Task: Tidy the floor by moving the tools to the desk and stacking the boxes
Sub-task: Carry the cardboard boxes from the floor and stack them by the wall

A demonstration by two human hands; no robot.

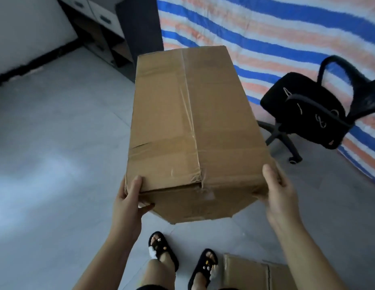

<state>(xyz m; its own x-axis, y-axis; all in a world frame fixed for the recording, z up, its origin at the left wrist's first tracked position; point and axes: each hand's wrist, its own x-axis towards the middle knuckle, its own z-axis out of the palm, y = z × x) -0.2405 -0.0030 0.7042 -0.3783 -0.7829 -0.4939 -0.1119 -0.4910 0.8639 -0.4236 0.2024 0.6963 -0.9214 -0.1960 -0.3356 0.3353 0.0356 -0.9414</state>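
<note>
Two hands carry one long taped cardboard box (188,126) in the middle of the frame, lifted clear of the grey floor (56,132) and tilted with its far end toward the upper centre. The left hand (128,204) clamps the near left corner, thumb lying on the top face and fingers curled underneath; the right hand (276,197) grips the near right corner the same way, thumb up along the edge. Both forearms reach forward from the bottom of the frame. A second cardboard box (253,273) lies on the floor at lower right, beside the person's slippered feet (182,262), and looks like the base for stacking. To do this well, I judge the load should stay level, be squared over that box and lowered evenly, keeping clear of the office chair (312,114) at right.
</note>
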